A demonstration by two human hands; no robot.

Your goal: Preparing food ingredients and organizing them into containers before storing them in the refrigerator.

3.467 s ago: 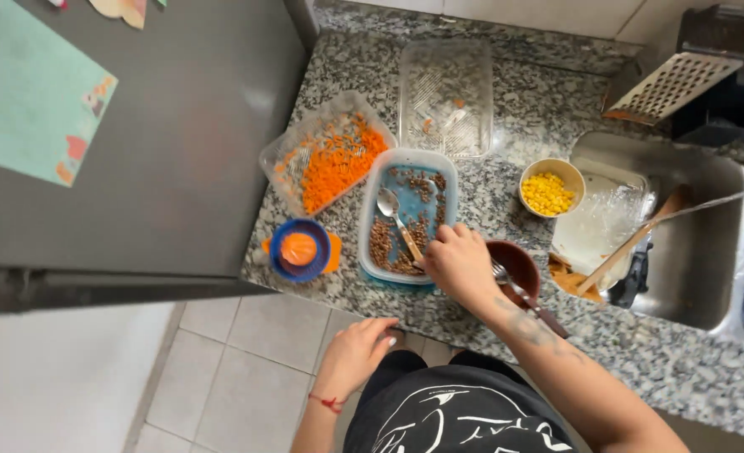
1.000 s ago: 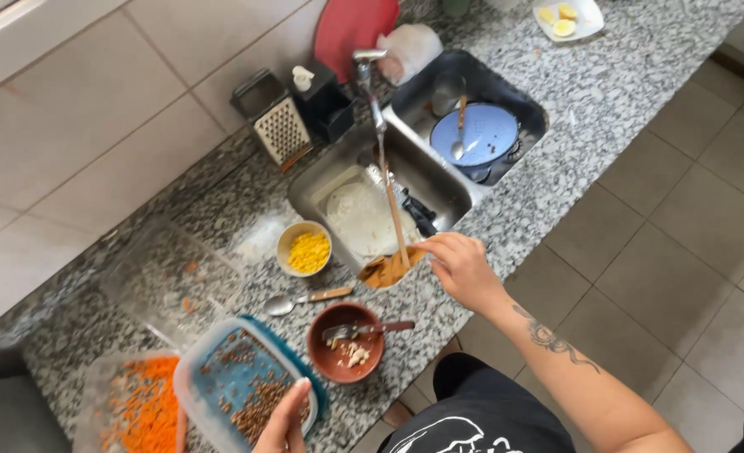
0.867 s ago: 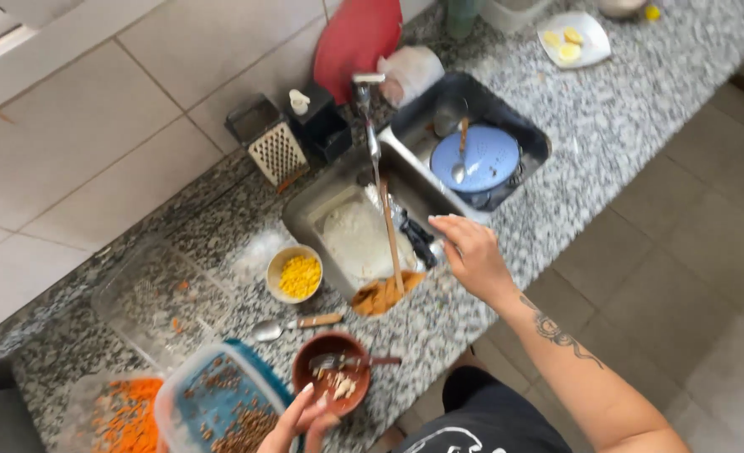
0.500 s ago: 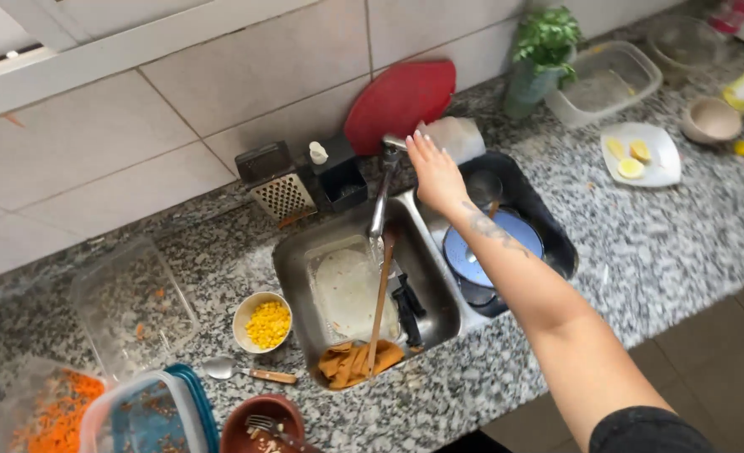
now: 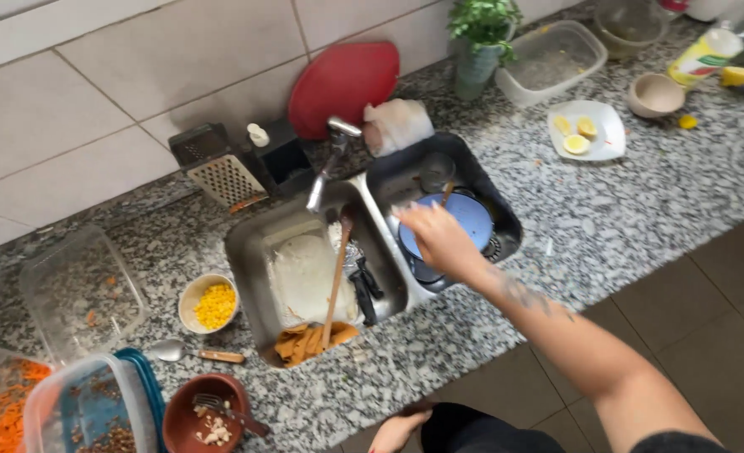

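Closest to me, my left hand (image 5: 397, 429) hangs low at the tabletop (image 5: 640, 210) edge, mostly cut off by the frame, so I cannot tell whether its grip is loose or clenched; it touches nothing I can see. Just past it sits a brown bowl (image 5: 207, 415) with a fork (image 5: 229, 409) left leaning inside it, beside a blue-rimmed tub (image 5: 95, 411) and a spoon (image 5: 189, 353) lying flat, all kept within easy reach at the near edge. A small bowl of corn (image 5: 210, 304) stands just beyond. My right hand (image 5: 439, 242) stretches over the right basin of the sink (image 5: 506, 222), fingers spread and loose, holding nothing, hovering right above the blue plate (image 5: 468, 220) that rests in that basin on other dishes. The left basin holds a white board (image 5: 305, 277), an orange cloth (image 5: 309, 340) and a wooden spoon (image 5: 335, 281) propped upright against the wall, parked there for washing. Farther back the tap (image 5: 326, 164) angles over the divider, with a grater (image 5: 221, 172) and a red board (image 5: 343, 84) leaning on the tiles, out of the way. A white plate of lemon halves (image 5: 588, 130) sits off to the right.
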